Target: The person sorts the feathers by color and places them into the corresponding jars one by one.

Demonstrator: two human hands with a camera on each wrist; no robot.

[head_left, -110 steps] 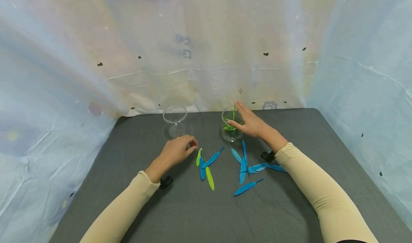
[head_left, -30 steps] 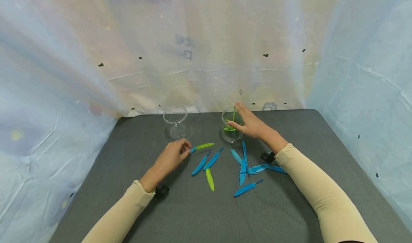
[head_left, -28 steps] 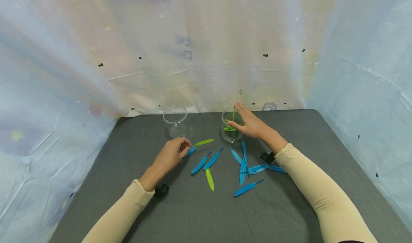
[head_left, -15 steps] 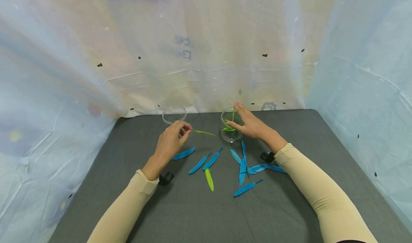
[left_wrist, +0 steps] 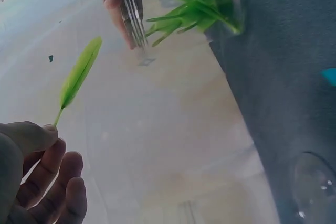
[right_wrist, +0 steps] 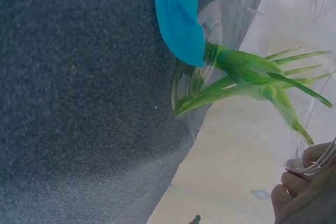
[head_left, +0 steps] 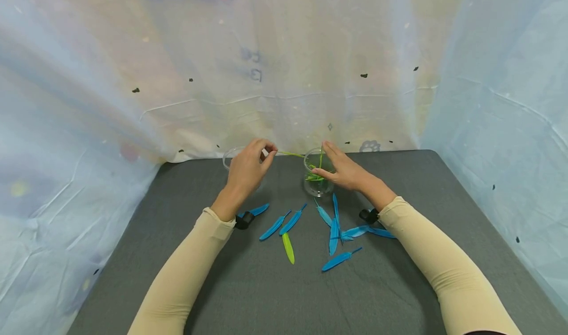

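Between thumb and forefinger my left hand (head_left: 248, 168) pinches the quill of a light-green feather (left_wrist: 80, 74), which in the head view reaches toward the rim of the right-hand glass jar (head_left: 317, 190). Several green feathers (right_wrist: 252, 69) stand inside that jar, some leaning on its wall. My right hand (head_left: 348, 169) holds the jar at its rim, thumb on the near side and fingers on the far side. One more green feather (head_left: 288, 248) lies on the table among blue ones.
A second clear glass jar (head_left: 227, 158) stands at the back left, partly hidden behind my left hand. Two blue feathers (head_left: 271, 228) lie at the middle, another near my left wrist, and several more (head_left: 334, 236) to the right. A printed curtain (head_left: 288, 68) rises behind the grey table (head_left: 266, 295).
My left hand has picked the green feather off the table, separating it from a blue one left behind, and carried it up and right toward the jar. The right hand has stayed at the jar.
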